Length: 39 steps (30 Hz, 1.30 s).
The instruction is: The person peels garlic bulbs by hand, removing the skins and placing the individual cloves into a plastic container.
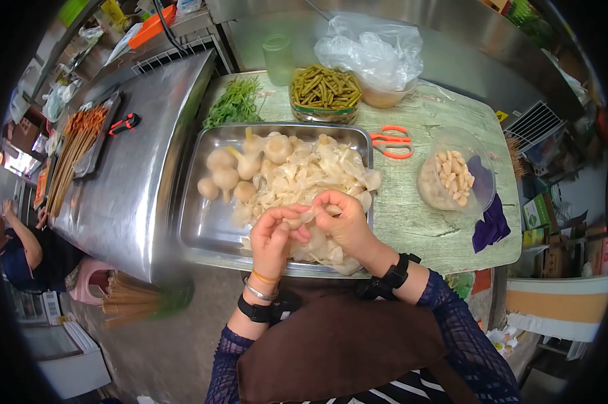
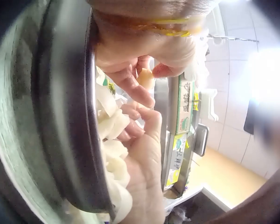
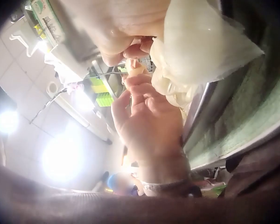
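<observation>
Far left, at 9 o'clock on the steel counter, there's a pan of skewers (image 1: 75, 151). Next comes the steel tray (image 1: 199, 232), w/ whole pale bulbs (image 1: 226, 176) at its 10 o'clock and torn pale slices (image 1: 311, 172) over the centre + right half. Herbs (image 1: 235, 104) lie just past its 11 o'clock corner.

At the tray's 6 o'clock edge the left hand (image 1: 272, 236) and right hand (image 1: 348, 222) meet. Both have fingers curled in, pinching one pale strip (image 1: 305, 217) between them just above the pile. Its long axis runs approx 9-to-3, one end in each hand's fingertips. It looks thin, creamy-white and a bit glossy. Can't say how long it is tbh, the fingers cover most of it.

The head cam only gives the top. The left wrist cam gets in close: fingertips nipping a yellowish end of the pale strip (image 2: 147, 78), tray wall right beside it. The right wrist cam sees the pale strip (image 3: 135, 68) from below, plus a big translucent slice (image 3: 200, 46) next to the hands.

Further right there's a tub of green beans (image 1: 325, 89) at 12 and orange scissors (image 1: 391, 143) at 2. A clear bowl (image 1: 486, 176) and a purple cloth (image 1: 492, 225) sit around 3-4.
</observation>
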Motion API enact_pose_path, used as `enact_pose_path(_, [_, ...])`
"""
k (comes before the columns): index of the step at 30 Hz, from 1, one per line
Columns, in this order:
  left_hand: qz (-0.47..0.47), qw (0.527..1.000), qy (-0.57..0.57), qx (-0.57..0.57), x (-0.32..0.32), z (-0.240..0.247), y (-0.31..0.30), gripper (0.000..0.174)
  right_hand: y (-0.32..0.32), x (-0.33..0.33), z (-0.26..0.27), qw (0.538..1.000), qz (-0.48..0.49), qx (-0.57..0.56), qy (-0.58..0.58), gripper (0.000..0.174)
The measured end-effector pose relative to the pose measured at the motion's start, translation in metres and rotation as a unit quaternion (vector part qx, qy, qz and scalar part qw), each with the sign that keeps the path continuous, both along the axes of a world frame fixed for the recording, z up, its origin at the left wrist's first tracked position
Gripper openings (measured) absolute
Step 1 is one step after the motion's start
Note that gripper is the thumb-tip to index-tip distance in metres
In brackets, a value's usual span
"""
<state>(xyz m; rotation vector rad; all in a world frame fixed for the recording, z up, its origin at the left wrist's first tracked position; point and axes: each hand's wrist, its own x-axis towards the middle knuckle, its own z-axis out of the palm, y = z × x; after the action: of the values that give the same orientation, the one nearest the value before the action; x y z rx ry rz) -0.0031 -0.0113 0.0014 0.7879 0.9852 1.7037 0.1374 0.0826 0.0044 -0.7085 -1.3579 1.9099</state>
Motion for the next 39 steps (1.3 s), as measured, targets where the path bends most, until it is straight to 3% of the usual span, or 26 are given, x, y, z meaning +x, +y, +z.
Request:
enact_pose_path(2, [-0.016,0.996,-0.079,0.032,-0.002,-0.002,0.002,0.014,-0.001,0.000,0.000,1.000,-0.005,-0.005,0.003,0.005])
enact_pose_path(4, [-0.003,0.996,-0.078,0.045,0.000,-0.004,0.002,0.014,0.000,0.001,0.000,1.000,-0.011,-0.017,-0.005,0.005])
enact_pose_path(7, [0.003,0.988,-0.134,0.073,-0.006,-0.009,0.001,0.016,0.003,0.004,-0.005,0.994,-0.030,-0.102,0.016,0.006])
enact_pose_path(10, [0.026,0.986,-0.153,0.060,-0.006,-0.002,0.001,0.021,0.006,0.006,-0.012,0.992,-0.003,-0.120,0.043,0.006])
enact_pose_path(11, [0.039,0.987,-0.148,0.049,-0.005,0.001,0.001,0.023,0.006,0.005,-0.011,0.997,0.000,-0.074,0.007,0.008])
enact_pose_path(13, [0.044,0.991,-0.123,0.019,-0.006,-0.001,0.001,0.024,0.004,0.004,-0.002,0.998,0.005,0.018,-0.064,0.011])
enact_pose_path(16, [0.042,0.995,-0.090,0.007,-0.004,-0.002,0.002,0.024,0.000,0.000,0.005,0.997,-0.024,0.074,-0.025,0.013])
enact_pose_path(19, [0.052,0.996,-0.077,0.012,0.000,-0.001,0.005,0.026,0.002,0.001,0.000,0.984,0.045,0.160,-0.068,0.012])
enact_pose_path(25, [0.041,0.998,-0.040,-0.020,-0.002,-0.001,0.006,0.032,0.003,0.000,0.003,0.954,0.010,0.288,-0.086,0.016])
enact_pose_path(28, [0.045,0.997,0.039,-0.048,0.000,-0.004,0.003,0.031,-0.004,-0.004,0.014,0.957,-0.051,0.270,-0.094,0.018])
enact_pose_path(32, [0.074,0.981,0.175,-0.035,0.002,-0.002,0.004,0.030,-0.002,0.000,0.012,0.943,-0.047,0.312,-0.108,0.017])
enact_pose_path(39, [0.059,0.972,0.228,-0.022,0.006,0.001,0.004,0.029,0.000,0.002,0.011,0.948,0.000,0.290,-0.134,0.013])
